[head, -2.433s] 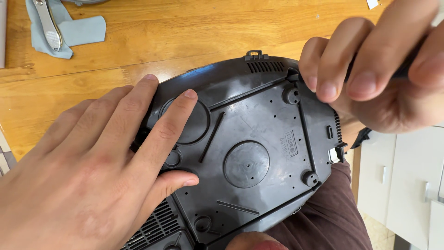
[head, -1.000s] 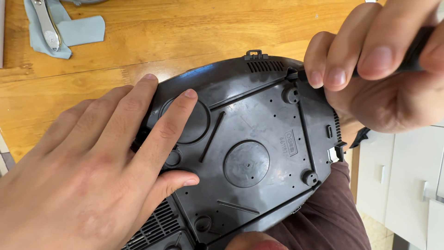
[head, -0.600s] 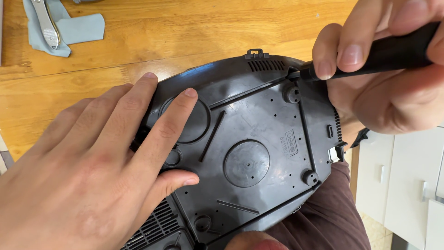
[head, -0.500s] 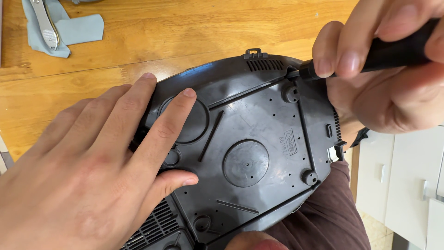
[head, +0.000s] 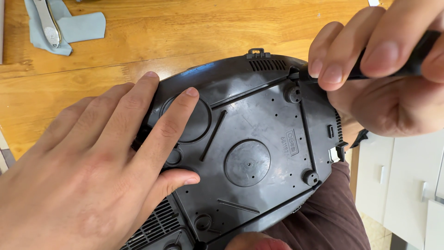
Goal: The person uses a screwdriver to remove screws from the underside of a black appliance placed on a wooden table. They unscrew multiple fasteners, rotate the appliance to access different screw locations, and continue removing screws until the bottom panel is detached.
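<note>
The left hand [head: 88, 176] lay flat, fingers spread, on the underside of a black casing [head: 259, 153] that rested partly on the wooden surface [head: 152, 37] and partly over the person's lap. The right hand [head: 384, 74] was closed around a black screwdriver [head: 411, 58], its tip at the casing's upper right corner. A blue cloth [head: 76, 28] with a metal tool [head: 48, 23] on it lay well apart, at the far left.

Black casing [head: 259, 139], honey-brown table [head: 185, 28]
</note>
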